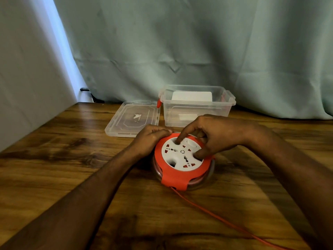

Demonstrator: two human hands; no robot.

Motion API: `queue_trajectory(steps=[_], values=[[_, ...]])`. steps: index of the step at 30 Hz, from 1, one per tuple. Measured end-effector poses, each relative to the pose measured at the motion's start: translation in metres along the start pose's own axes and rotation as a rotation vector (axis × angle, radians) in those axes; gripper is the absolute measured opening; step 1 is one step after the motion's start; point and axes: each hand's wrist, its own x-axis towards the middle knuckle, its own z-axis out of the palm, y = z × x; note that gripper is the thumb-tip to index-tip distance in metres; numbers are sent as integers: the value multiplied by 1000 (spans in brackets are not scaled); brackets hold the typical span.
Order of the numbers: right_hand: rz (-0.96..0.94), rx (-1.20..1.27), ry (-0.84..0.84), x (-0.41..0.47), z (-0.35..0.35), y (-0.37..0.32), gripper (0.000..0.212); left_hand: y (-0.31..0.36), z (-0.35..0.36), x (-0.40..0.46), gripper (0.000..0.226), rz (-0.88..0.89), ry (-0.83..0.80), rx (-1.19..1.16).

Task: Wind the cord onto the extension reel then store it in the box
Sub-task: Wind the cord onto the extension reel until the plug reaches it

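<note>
An orange extension reel [177, 175] with a white socket face lies flat on the wooden table [72, 168]. My left hand [151, 137] grips the reel's far left rim. My right hand [214, 135] rests on the white face, its forefinger and thumb pressed into two round finger holes. An orange cord [212, 212] leaves the reel's near edge and trails off toward the bottom right. Behind the reel stands a clear plastic box [196, 112], open at the top, with orange latches.
The box's clear lid [132, 120] lies flat to the left of the box. A pale green curtain [180, 42] hangs along the table's far edge. A grey wall [23, 69] runs along the left side.
</note>
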Motion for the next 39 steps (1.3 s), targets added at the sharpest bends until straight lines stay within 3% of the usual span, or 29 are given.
queue_trajectory(steps=[8,15,26,29,32,35,39], values=[[34,-204,73,-1,1,-4,58,-1,1,2,27,-21,13,18],[52,-242,84,4,12,-15,48,3,1,0,28,-28,19,3],[52,-155,60,8,18,-20,52,1,-1,0,29,-12,-5,12],[20,-156,98,5,12,-15,41,1,-1,0,29,-16,-6,9],[6,-88,108,1,0,-8,12,1,-1,0,29,-16,-7,23],[-24,-4,49,1,-2,-2,38,1,-2,1,30,-21,-10,46],[-58,76,6,4,0,7,48,3,-2,1,30,-27,-56,22]])
